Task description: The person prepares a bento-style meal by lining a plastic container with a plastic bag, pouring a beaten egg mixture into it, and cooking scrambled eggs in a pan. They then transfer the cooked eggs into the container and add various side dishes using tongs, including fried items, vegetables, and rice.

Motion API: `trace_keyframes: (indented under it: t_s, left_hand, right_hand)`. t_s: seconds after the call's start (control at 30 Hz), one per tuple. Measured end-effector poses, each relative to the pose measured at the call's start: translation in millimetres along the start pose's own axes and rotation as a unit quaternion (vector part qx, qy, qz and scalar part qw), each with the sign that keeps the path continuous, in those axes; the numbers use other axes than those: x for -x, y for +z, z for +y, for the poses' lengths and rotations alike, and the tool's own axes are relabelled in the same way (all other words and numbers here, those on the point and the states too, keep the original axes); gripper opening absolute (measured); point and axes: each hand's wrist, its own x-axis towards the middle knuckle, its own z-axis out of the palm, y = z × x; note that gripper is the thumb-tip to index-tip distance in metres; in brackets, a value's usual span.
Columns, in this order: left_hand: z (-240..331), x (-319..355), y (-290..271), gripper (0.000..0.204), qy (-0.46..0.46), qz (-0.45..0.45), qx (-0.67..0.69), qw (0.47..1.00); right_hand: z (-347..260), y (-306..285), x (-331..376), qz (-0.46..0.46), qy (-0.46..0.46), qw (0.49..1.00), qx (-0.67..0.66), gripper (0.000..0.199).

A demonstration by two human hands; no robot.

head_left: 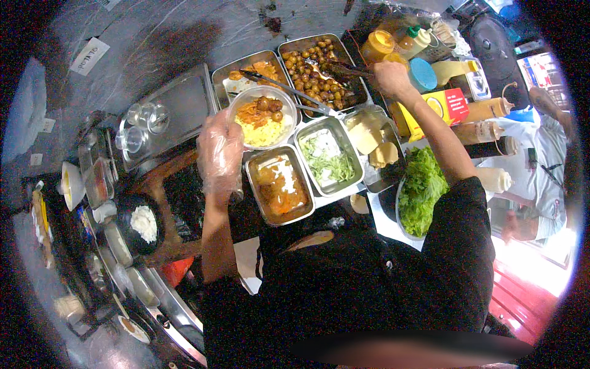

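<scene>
My left hand (221, 150), in a clear plastic glove, grips the left side of a round clear plastic bowl (292, 126). Inside the bowl are yellow rice (263, 133), orange shredded food (249, 114) and several small brown potatoes (274, 109). Bare and closed, my right hand (391, 80) holds a dark utensil (349, 68), whose far end reaches into a steel tray (367, 92) of glazed baby potatoes (307, 71). The utensil's kind is hard to make out. Metal tongs (292, 92) lie across the trays behind the bowl.
Nearer me sit steel pans of orange sauce (279, 190), shredded greens (329, 157) and pale slices (367, 136). Lettuce (424, 190), a yellow-red box (436, 111) and sauce bottles (485, 109) stand right. Left are a steel lid (178, 104) and white rice (144, 224). Another person (534, 184) is at far right.
</scene>
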Motion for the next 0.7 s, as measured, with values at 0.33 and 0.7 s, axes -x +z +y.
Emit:
trace_keyframes:
  t_s: [0.33,0.7]
  left_hand:
    - [0.9,-3.7,6.1,0.025,0.019,-0.001,-0.011,1.0]
    - [1.8,-8.6,16.4,0.025,-0.001,-0.049,0.016,0.999]
  right_hand:
    - [-7.4,-142.7,77.0,0.019,-0.062,0.946,-0.318,0.029]
    - [-68.3,-172.5,101.9,0.129,-0.214,0.958,-0.143,0.039]
